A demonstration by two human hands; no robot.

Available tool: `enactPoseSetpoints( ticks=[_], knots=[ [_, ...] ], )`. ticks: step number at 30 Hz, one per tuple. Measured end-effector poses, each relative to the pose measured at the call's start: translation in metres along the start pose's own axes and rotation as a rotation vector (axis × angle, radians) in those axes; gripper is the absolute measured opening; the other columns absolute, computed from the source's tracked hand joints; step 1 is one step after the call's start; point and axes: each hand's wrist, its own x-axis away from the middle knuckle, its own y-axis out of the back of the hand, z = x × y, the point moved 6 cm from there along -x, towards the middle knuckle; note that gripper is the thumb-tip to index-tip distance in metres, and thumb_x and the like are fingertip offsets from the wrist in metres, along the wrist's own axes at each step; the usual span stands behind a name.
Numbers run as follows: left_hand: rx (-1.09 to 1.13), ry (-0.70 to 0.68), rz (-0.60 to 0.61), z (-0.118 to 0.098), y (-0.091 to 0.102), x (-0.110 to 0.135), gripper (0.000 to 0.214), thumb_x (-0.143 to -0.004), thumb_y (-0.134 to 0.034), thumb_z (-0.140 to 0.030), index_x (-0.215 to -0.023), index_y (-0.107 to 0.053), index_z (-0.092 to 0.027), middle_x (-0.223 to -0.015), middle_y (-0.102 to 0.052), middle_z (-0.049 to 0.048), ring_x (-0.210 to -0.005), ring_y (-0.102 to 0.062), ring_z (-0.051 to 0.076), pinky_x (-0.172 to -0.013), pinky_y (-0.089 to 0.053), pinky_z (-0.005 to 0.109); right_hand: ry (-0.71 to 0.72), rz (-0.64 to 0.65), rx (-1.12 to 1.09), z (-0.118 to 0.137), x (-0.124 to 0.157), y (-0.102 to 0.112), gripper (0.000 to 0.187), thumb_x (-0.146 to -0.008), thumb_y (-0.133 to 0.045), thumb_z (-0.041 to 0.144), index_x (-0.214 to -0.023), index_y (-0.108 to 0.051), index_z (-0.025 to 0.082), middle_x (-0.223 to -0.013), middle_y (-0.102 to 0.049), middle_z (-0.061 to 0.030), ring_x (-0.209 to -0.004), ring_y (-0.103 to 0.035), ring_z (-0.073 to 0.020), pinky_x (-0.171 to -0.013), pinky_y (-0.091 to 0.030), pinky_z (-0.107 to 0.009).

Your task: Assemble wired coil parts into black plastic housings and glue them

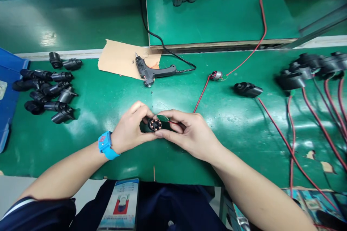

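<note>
My left hand (132,127) and my right hand (187,131) meet at the middle of the green table (108,97), both closed round a small black housing with a copper-wound motor (154,125) showing in its open end. A small green circuit piece sits just above the motor, under my right fingers. A red wire (200,95) runs from the part away to the upper right. My left wrist wears a blue strap (106,145).
A black glue gun (151,72) lies on a cardboard sheet (121,57) behind my hands. Several black housings (48,90) are piled at left beside a blue bin (7,79). A lone black housing (248,89), a loose motor (216,75), and wired assemblies (309,68) lie right.
</note>
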Motion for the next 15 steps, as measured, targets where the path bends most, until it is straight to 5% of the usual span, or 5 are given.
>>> enactPoseSetpoints(
  ticks=[3, 9, 15],
  knots=[
    [0.097, -0.015, 0.08, -0.001, 0.001, -0.001, 0.03, -0.082, -0.075, -0.021, -0.11, -0.064, -0.018, -0.116, -0.069, 0.0092, -0.087, -0.068, 0.014, -0.075, -0.059, 0.027, -0.014, -0.023, 0.001, -0.001, 0.001, 0.004, 0.028, -0.089, -0.072, 0.029, -0.114, -0.07, 0.018, -0.057, -0.022, 0.0107, -0.05, -0.023, -0.0088, -0.05, -0.024, -0.025],
    [0.188, 0.125, 0.062, 0.009, 0.001, 0.005, 0.027, -0.081, -0.08, -0.02, -0.104, -0.065, -0.018, -0.1, -0.076, 0.003, -0.079, -0.072, 0.013, -0.073, -0.06, 0.025, -0.018, -0.035, 0.014, -0.005, 0.002, 0.004, 0.026, -0.087, -0.075, 0.029, -0.11, -0.069, 0.02, -0.057, -0.026, 0.011, -0.051, -0.025, -0.0085, -0.051, -0.025, -0.024],
    [0.315, 0.17, 0.054, 0.014, -0.001, 0.006, 0.034, -0.078, -0.085, -0.027, -0.105, -0.065, -0.019, -0.102, -0.076, 0.0036, -0.083, -0.075, 0.014, -0.078, -0.064, 0.026, 0.047, 0.011, 0.013, -0.003, 0.003, 0.014, 0.04, -0.089, -0.07, 0.023, -0.128, -0.06, 0.022, -0.077, -0.056, 0.0045, -0.066, -0.05, -0.0105, -0.06, -0.041, -0.023]
  ],
)
